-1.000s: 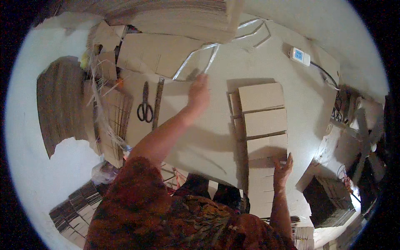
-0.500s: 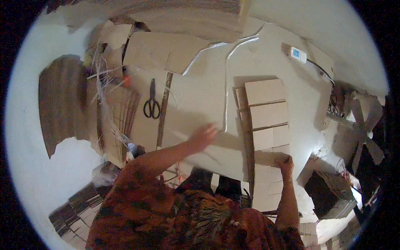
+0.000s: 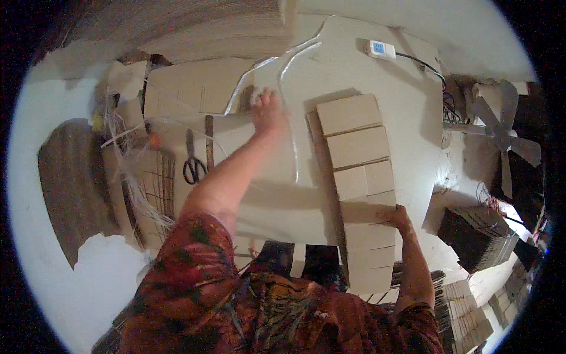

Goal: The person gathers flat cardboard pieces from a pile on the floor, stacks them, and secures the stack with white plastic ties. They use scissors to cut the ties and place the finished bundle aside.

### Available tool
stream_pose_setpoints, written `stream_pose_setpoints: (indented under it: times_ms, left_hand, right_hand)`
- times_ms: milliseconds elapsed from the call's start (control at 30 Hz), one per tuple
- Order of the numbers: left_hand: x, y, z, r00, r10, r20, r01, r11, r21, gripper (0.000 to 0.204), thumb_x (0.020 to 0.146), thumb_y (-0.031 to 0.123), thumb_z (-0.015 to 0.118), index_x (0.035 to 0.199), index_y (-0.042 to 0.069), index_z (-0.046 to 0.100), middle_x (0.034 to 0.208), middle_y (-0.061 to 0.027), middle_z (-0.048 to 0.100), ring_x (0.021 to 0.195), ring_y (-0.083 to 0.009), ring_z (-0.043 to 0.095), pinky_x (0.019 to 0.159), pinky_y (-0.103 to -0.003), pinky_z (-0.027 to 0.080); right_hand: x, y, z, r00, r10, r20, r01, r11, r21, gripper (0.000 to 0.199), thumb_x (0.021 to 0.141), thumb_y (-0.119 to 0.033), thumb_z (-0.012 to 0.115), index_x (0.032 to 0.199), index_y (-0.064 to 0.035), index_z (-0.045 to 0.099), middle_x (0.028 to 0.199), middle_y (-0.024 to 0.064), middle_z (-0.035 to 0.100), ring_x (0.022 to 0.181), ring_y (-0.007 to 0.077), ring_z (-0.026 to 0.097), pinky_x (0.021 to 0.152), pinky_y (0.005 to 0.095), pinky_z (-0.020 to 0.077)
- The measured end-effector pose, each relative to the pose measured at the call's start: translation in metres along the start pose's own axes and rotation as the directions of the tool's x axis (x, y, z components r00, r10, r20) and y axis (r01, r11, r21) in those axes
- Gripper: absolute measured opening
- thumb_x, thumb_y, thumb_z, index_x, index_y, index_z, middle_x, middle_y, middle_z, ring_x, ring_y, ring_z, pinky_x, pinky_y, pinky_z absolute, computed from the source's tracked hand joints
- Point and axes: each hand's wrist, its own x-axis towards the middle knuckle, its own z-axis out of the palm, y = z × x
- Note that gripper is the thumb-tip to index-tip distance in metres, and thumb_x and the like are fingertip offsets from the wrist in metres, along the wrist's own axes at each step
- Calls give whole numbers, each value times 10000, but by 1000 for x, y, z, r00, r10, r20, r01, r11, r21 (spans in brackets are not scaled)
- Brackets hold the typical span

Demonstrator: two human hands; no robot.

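Note:
On the pale tabletop [image 3: 265,206] lies a long stack of slotted cardboard pieces [image 3: 354,144], slanting toward me on the right. My right hand [image 3: 396,217] is closed on the stack's right edge near its lower half. Over the upper middle of the table reaches my left hand [image 3: 270,112], its fingers stretched out, slightly blurred, with nothing visible in them. It is beside a shiny white strip [image 3: 295,147] that runs down the table. A second shiny strip [image 3: 242,88] lies along the edge of a flat cardboard sheet [image 3: 183,88], left of that hand.
Black-handled scissors [image 3: 193,168] lie left of my forearm. Tangled clear plastic strips [image 3: 127,159] hang over stacked cardboard [image 3: 156,183] at the left. A small white device [image 3: 380,49] with a cable sits at the far right, and a fan [image 3: 501,135] stands beyond the table's right side.
My left hand has moved farther away across the table, from the lower end of the white strip toward its upper part. The right hand stays on the cardboard stack. The whole view has shifted.

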Motion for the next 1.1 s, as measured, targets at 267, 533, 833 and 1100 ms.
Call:
stream_pose_setpoints:
  times_ms: [267,533,833,1100]
  left_hand:
    - [27,-20,42,994,100,35,-102,993,54,586,777,286,546,1265,34,339,1351,-123,291,1240,-281,281,974,-443,290]
    - [-62,64,53,873,483,67,-463,864,-197,510,788,234,526,1251,80,380,1333,-123,312,1238,-312,267,982,-478,263]
    - [47,-53,7,963,-55,-263,125,959,256,495,795,229,515,1251,84,388,1236,-99,417,1168,-269,356,907,-500,280]
    - [10,-33,108,970,217,107,-192,960,-202,283,770,159,505,1042,90,543,1111,-108,475,1067,-254,431,841,-445,350]
  right_hand:
    - [-23,-9,25,985,64,159,-145,804,577,393,631,-146,721,956,25,581,876,106,626,771,174,597,690,303,496]
    - [-100,-19,24,979,-24,-202,93,937,337,390,655,-87,669,1011,12,546,870,80,614,759,168,584,667,301,486]
    - [-156,47,18,700,-148,-698,36,984,-173,432,615,-106,677,999,-10,505,880,118,581,776,228,562,682,350,449]
    - [-152,56,32,655,-124,-745,-167,939,-302,616,561,-195,754,1070,-22,455,943,173,550,870,320,536,749,385,427]
